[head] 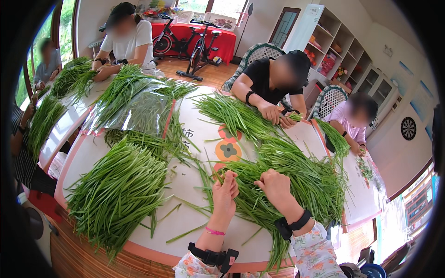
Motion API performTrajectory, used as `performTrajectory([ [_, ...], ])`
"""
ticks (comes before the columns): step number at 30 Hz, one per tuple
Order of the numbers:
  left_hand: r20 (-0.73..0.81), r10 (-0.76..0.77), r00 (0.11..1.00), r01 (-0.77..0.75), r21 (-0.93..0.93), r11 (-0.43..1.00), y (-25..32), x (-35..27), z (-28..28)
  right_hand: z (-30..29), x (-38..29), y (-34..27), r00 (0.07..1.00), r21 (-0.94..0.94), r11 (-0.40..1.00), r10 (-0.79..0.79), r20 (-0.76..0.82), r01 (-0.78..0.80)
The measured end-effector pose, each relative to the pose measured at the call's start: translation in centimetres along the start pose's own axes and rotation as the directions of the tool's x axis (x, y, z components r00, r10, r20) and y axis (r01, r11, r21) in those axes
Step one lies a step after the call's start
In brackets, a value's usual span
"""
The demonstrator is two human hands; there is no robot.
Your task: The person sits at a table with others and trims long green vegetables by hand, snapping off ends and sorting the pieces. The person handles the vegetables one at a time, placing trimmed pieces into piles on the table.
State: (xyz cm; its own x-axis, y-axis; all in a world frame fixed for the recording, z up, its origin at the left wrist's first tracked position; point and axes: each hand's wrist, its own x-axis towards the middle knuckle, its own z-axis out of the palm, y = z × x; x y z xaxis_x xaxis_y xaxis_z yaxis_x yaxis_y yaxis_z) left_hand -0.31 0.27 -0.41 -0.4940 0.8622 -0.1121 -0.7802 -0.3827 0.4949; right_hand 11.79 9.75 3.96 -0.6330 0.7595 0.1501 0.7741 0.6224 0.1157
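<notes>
My left hand (225,193) is raised over the table with thumb and fingers pinched together. A few green blades show at its fingertips and seem to be held there. Beside it, my right hand (276,189) is bent over a loose heap of garlic chives (299,170). Its fingers curl downward, and the back of the hand hides whatever may be between them. To the left lies a thick, more evenly laid pile of garlic chives (118,191), its pale ends pointing away from me. Stray blades are scattered on the white tabletop (187,208) between the piles.
Across the table, a person in black (274,80) handles chives. Other people work at the left and right. A clear plastic sheet (139,111) covers part of another heap. Exercise bikes (200,48) stand behind, near a red-covered table (222,41). Shelves (330,45) line the wall.
</notes>
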Motion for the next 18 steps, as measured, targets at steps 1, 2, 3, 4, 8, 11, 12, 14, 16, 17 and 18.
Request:
performTrajectory([
  [1, -0.001, -0.009, 1.000, 0.009, 0.016, 1.000, 0.0, 0.0, 0.1, 0.0, 0.0, 0.0, 1.000, 0.003, 1.000, -0.011, -0.007, 0.011],
  [2, -0.003, -0.019, 1.000, 0.019, 0.032, 0.999, 0.0, 0.0, 0.2, 0.1, 0.0, 0.1, 1.000, 0.007, 1.000, -0.021, -0.015, 0.021],
  [3, -0.002, -0.026, 1.000, 0.026, 0.029, 0.999, 0.0, 0.0, 0.1, 0.1, 0.0, 0.1, 0.999, 0.011, 0.999, -0.033, -0.022, 0.033],
  [4, 0.000, -0.033, 0.999, 0.033, 0.026, 0.999, 0.0, 0.0, 0.1, 0.1, -0.1, 0.2, 0.999, 0.019, 0.999, -0.041, -0.015, 0.042],
  [8, 0.018, -0.051, 0.999, 0.050, 0.023, 0.998, 0.1, -0.2, 0.3, -0.3, -0.2, 0.7, 0.997, 0.065, 0.996, -0.065, 0.039, 0.062],
  [11, 0.021, -0.071, 0.997, 0.070, 0.036, 0.997, 0.0, -0.2, 0.4, -0.7, -0.2, 1.1, 0.995, 0.146, 0.988, -0.064, 0.079, 0.052],
  [12, 0.028, -0.081, 0.996, 0.080, 0.046, 0.996, 0.0, -0.1, 0.5, -0.9, -0.1, 1.1, 0.994, 0.177, 0.983, -0.062, 0.089, 0.046],
  [14, 0.042, -0.104, 0.994, 0.101, 0.064, 0.993, 0.0, -0.1, 0.6, -2.2, -0.2, 1.0, 0.994, 0.352, 0.936, -0.023, 0.111, -0.017],
  [16, 0.040, -0.103, 0.994, 0.097, 0.137, 0.986, -0.2, -0.2, 0.7, -2.3, -0.2, 1.1, 0.997, 0.484, 0.873, -0.079, 0.003, 0.068],
  [17, 0.039, -0.103, 0.994, 0.095, 0.173, 0.980, -0.3, -0.2, 0.8, -2.8, -0.2, 0.9, 0.996, 0.586, 0.811, -0.057, 0.075, 0.002],
  [18, 0.020, -0.085, 0.996, 0.079, 0.198, 0.977, -0.3, -0.3, 0.9, -4.1, -0.2, 0.0, 0.987, 0.672, 0.737, -0.044, 0.152, -0.071],
])
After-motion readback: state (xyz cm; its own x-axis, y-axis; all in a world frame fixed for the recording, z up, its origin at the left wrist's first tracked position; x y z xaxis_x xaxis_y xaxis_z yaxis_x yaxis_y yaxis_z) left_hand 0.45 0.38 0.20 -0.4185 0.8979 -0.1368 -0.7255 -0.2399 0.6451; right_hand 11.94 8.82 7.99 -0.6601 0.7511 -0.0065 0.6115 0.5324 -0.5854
